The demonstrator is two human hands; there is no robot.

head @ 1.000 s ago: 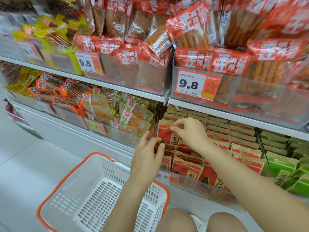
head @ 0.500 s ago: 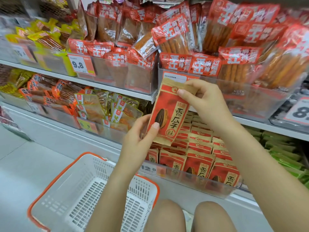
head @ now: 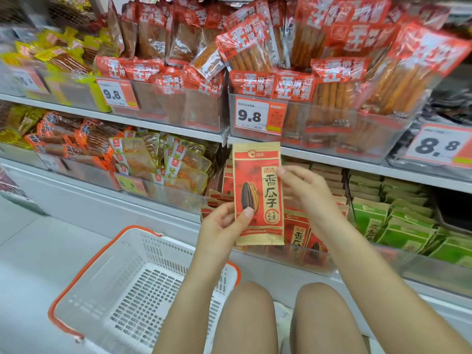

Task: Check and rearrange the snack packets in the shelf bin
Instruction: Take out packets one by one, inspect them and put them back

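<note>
A red and tan sunflower-seed packet [head: 258, 192] is held upright in front of the lower shelf, its printed face toward me. My left hand [head: 224, 226] pinches its lower left edge, thumb on the front. My right hand [head: 304, 190] grips its right edge at mid height. Behind and below it, the clear shelf bin [head: 288, 254] holds several more of the same red packets [head: 298, 233], standing in rows.
Green packets [head: 398, 226] fill the bin to the right. Clear bins of red spicy-stick packs [head: 332, 80] with 9.8 price tags [head: 258, 116] line the shelf above. A white basket with an orange rim [head: 132, 282] sits on the floor at my left, beside my knees.
One packet was pulled out of the bin and lifted. It went from tilted to upright and a little lower, with both hands shifting their hold along its edges.
</note>
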